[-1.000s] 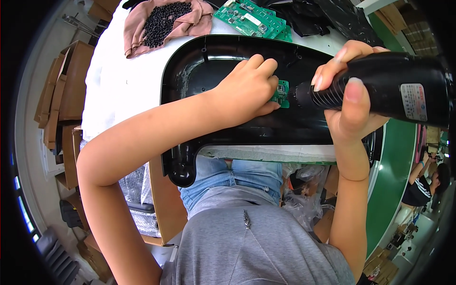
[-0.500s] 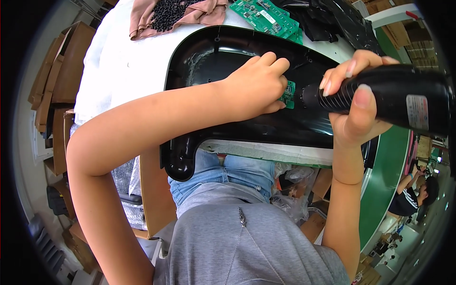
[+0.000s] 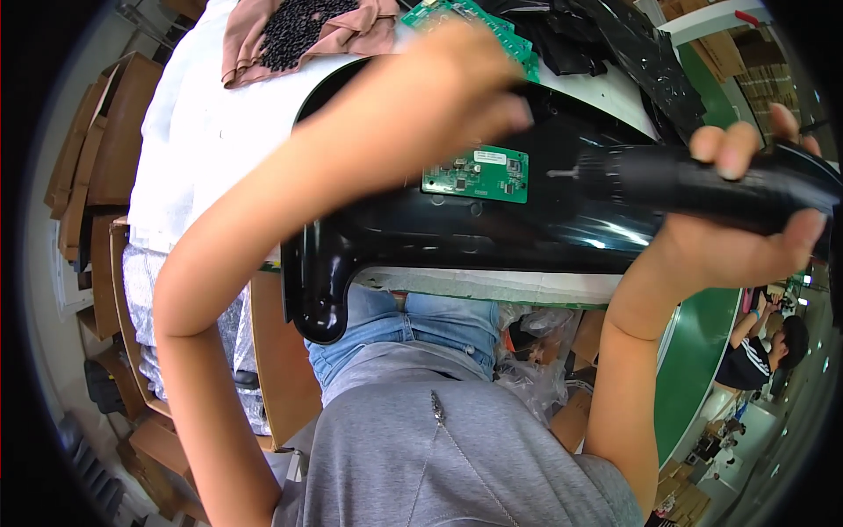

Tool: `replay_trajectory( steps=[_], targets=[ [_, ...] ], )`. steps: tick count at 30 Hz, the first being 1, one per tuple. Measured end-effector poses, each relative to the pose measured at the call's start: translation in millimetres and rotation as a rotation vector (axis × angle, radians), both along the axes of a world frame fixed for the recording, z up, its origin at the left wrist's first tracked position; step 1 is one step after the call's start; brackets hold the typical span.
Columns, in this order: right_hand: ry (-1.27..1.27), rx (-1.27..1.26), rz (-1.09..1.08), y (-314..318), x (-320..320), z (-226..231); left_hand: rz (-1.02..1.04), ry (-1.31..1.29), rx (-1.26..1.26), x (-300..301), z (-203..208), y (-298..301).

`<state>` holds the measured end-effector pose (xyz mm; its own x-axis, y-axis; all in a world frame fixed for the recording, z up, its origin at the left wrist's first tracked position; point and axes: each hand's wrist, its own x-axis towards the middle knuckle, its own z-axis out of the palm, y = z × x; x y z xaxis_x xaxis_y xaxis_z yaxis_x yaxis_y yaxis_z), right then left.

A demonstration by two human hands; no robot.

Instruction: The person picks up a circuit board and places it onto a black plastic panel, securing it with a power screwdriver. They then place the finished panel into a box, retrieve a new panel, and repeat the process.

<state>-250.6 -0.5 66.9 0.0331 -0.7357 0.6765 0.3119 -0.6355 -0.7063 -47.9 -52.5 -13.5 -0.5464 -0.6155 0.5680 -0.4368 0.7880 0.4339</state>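
Crumpled black plastic (image 3: 606, 39) lies at the far right on a white sheet (image 3: 198, 132). Beyond it, a pale bar (image 3: 711, 31) with a red tip crosses in front of brown boxes (image 3: 768, 92). A green surface (image 3: 689, 373) curves down the right side. Further out, a person (image 3: 746, 364) in a black top with white stripes has an arm raised. Clear bags (image 3: 537, 386) lie bunched low down. On the left, cartons (image 3: 114, 149) stand by the wall, and nearer, an open carton (image 3: 285, 373) holds bubble wrap (image 3: 145, 303).
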Motion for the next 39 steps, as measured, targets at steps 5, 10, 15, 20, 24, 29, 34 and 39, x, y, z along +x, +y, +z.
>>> replay_trajectory(
  steps=[5,10,15,20,24,29,34,39],
  targets=[
    [-0.195,-0.055,-0.129,-1,-12,12,0.446,-0.199,-0.245,106,-10,-69],
    [-0.217,0.006,-0.263,-6,-17,10,0.454,-0.256,-0.005,133,-54,-98],
    [-0.352,0.050,-0.106,-6,-20,9,0.419,-0.157,0.263,124,-42,-97],
    [-0.065,0.037,-0.104,-11,-37,14,0.414,-0.012,0.284,135,-52,-101],
    [-0.225,0.069,-0.039,-9,-36,13,0.432,-0.077,-0.149,126,-40,-98],
    [-0.410,0.089,0.010,-5,-36,10,0.606,0.231,0.305,54,36,-39],
    [-0.608,0.117,0.090,0,-19,5,-0.260,0.152,0.362,12,35,-10],
    [-0.634,0.109,0.093,4,-13,8,-0.345,0.121,0.664,-6,44,3]
  ],
)
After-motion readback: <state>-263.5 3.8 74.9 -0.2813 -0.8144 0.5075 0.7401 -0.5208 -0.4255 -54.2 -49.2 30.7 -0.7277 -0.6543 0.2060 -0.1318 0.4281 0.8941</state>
